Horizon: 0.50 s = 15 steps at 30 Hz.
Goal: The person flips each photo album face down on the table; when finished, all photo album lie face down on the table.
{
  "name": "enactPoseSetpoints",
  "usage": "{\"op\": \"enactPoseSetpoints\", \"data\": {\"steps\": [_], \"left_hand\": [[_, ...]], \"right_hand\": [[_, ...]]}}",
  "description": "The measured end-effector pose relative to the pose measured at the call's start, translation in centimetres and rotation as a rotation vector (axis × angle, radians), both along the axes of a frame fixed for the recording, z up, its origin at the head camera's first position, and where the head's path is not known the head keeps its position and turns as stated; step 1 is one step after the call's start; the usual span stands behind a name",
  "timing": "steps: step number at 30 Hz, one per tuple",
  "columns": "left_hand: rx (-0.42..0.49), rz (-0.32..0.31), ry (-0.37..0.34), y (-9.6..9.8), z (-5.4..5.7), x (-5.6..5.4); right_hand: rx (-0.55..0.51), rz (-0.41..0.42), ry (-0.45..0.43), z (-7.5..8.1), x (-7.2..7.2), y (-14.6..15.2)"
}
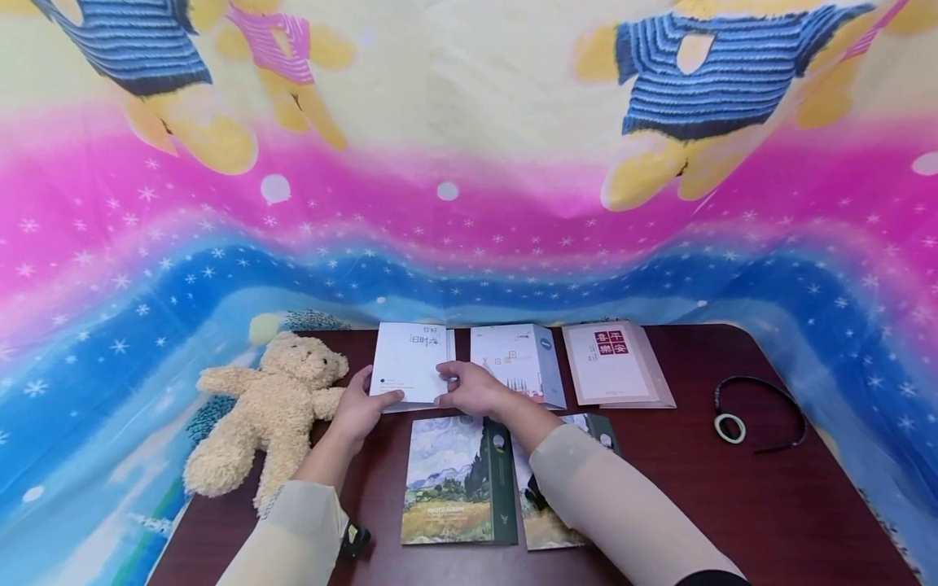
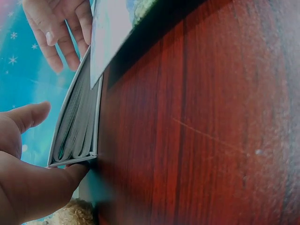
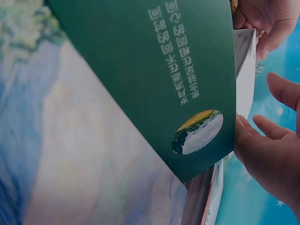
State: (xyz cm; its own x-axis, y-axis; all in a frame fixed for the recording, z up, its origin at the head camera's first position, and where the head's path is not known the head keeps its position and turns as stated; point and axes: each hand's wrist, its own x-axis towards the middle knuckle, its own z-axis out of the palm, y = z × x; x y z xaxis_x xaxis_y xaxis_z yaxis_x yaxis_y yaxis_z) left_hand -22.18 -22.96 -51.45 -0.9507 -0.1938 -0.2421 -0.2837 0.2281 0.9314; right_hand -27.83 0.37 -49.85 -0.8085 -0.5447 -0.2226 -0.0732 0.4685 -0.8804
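Observation:
A thick white photo album (image 1: pixel 409 366) with dark characters on its cover lies at the back left of the table. My left hand (image 1: pixel 364 407) touches its left side, and in the left wrist view a finger lies along the spine (image 2: pixel 72 162) while the thumb stands off the cover. My right hand (image 1: pixel 472 388) is at the album's right edge, its fingers loosely extended. In the right wrist view the same right hand (image 3: pixel 269 154) appears beyond the green edge (image 3: pixel 187 93) of a painted album.
Right of the white album lie a pale illustrated album (image 1: pixel 506 350) and one with red square characters (image 1: pixel 611 378). Nearer are two landscape-painting albums, left (image 1: pixel 447 488) and right (image 1: pixel 545 529), the latter partly under my right arm. A teddy bear (image 1: pixel 286 399) lies left; a cord with a ring (image 1: pixel 729 428) right.

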Motion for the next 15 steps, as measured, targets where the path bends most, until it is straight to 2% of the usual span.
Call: {"op": "enactPoseSetpoints", "data": {"steps": [7,15], "left_hand": [[-0.002,-0.002,0.010,-0.16,-0.30,-0.13],[-0.022,0.031,0.020,-0.02,-0.31,-0.18]], "right_hand": [[0.000,-0.003,-0.008,-0.14,-0.06,-0.09],[-0.019,-0.005,-0.019,-0.30,-0.06,0.11]]}}
